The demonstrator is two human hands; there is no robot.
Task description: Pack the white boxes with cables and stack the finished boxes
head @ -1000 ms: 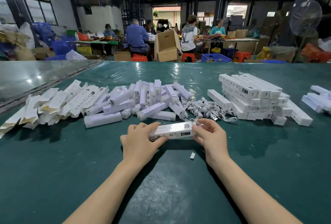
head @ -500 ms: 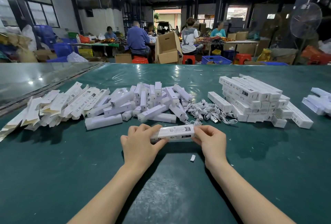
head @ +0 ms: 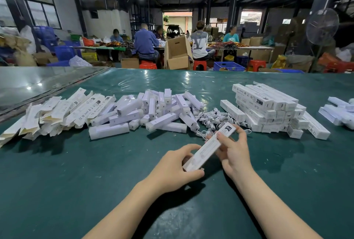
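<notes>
So the white box (head: 208, 147) is up off the green table (head: 57, 181), slanted from about 7 o'clock to 1 o'clock. The left hand (head: 172, 166) has its fingers curled round the 7 o'clock end, and the right hand (head: 233, 150) pinches the 1 o'clock half. The cable pile (head: 214, 118) sits just past it at 12 o'clock, and the finished stack (head: 268, 108) is out at 2 o'clock.

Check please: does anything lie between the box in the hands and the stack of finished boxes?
Nothing visible. The box, held by left hand and right hand, has only bare table before the stack; the cables lie mostly left of that path.
</notes>
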